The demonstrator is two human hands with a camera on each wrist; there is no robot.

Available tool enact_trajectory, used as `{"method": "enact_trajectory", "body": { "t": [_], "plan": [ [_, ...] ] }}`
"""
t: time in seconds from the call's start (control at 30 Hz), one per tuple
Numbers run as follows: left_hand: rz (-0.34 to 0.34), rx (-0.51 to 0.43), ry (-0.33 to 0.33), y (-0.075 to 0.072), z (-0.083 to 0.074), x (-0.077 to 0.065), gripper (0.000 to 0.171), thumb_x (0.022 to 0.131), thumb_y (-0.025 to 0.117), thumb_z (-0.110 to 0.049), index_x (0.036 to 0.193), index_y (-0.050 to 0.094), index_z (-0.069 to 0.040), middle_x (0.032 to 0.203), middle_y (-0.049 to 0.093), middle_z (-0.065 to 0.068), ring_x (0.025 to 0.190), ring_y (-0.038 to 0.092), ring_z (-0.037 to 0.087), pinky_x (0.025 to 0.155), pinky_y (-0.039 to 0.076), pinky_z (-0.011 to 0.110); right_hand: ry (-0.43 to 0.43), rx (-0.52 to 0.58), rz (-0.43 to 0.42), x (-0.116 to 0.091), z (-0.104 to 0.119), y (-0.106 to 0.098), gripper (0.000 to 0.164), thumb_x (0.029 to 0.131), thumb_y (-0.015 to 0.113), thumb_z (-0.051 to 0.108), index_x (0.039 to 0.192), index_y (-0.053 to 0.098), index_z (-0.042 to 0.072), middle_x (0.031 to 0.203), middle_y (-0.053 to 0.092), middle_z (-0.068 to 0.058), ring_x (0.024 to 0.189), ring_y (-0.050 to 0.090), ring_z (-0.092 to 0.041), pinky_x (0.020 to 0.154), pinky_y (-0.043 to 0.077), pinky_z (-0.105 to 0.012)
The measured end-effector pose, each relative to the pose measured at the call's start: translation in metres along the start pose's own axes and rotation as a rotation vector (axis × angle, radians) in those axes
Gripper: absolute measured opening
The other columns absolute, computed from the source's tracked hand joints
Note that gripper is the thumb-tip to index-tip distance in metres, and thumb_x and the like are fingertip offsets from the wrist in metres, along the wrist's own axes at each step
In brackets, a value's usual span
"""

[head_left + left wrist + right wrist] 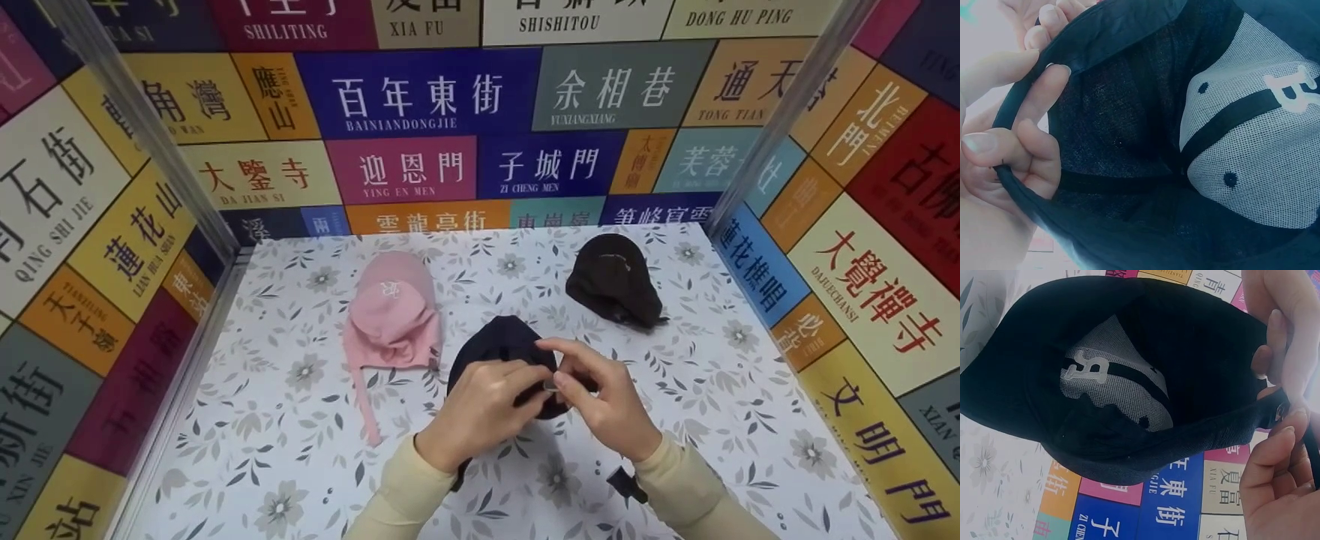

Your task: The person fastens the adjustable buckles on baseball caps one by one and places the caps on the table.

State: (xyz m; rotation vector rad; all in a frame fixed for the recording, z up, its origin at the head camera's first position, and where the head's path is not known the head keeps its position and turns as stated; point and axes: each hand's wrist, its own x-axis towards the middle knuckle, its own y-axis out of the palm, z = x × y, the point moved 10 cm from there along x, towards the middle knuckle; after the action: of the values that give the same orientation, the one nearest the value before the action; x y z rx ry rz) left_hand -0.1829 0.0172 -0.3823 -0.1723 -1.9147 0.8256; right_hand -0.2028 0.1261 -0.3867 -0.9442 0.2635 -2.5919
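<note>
Both hands meet low in the centre of the head view, lifted a little off the table [675, 390], and between them sits the black cap [499, 346], upside down with its white mesh lining showing to both wrist cameras; the left hand [480, 412] has its fingers curled round the rim, pinching the edge band, while the right hand [611, 405] pinches the back strap at its small metal buckle [550, 385], thumb and forefinger tight on it. The risk, as I read it: that strap end is thin and the hold is fingertip only, so a tug could slip it out of the buckle, or the soft crown could sag and fold if the left grip loosens. Up and to the left lies a pink cap [394, 311] with its strap trailing down the frame, well apart; upper right, a brown cap [613, 289], also apart. The table wears a white cloth with grey flowers and leaves, and the walls [420, 105] on three sides are a patchwork of coloured street-name signs, with metal posts in the corners
</note>
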Motion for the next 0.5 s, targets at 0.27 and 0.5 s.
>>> {"method": "enact_trajectory", "body": {
  "t": [0.27, 0.5],
  "plan": [
    [-0.001, 0.027, 0.006, -0.0024, -0.0009, 0.0004, 0.016, 0.083, 0.080, -0.011, 0.098, 0.074, -0.009, 0.081, 0.070, -0.003, 0.068, 0.065, 0.009, 0.064, 0.055, 0.025, -0.009, 0.012, -0.004, -0.0003, -0.0015, -0.0013, 0.044, 0.090, 0.055, -0.020, 0.132, 0.058, -0.006, 0.070, 0.055, -0.010, 0.054, 0.052, -0.024, 0.050, 0.047, -0.026],
    [0.002, 0.039, 0.006, -0.0037, 0.0014, -0.0020, 0.015, 0.083, 0.079, -0.012, 0.097, 0.074, -0.009, 0.081, 0.070, -0.003, 0.068, 0.064, 0.011, 0.065, 0.055, 0.026, -0.016, 0.011, -0.017, -0.0002, -0.0025, -0.0046, 0.045, 0.089, 0.055, -0.022, 0.132, 0.058, -0.006, 0.069, 0.056, -0.010, 0.054, 0.052, -0.021, 0.049, 0.045, -0.024]
  ]
}}
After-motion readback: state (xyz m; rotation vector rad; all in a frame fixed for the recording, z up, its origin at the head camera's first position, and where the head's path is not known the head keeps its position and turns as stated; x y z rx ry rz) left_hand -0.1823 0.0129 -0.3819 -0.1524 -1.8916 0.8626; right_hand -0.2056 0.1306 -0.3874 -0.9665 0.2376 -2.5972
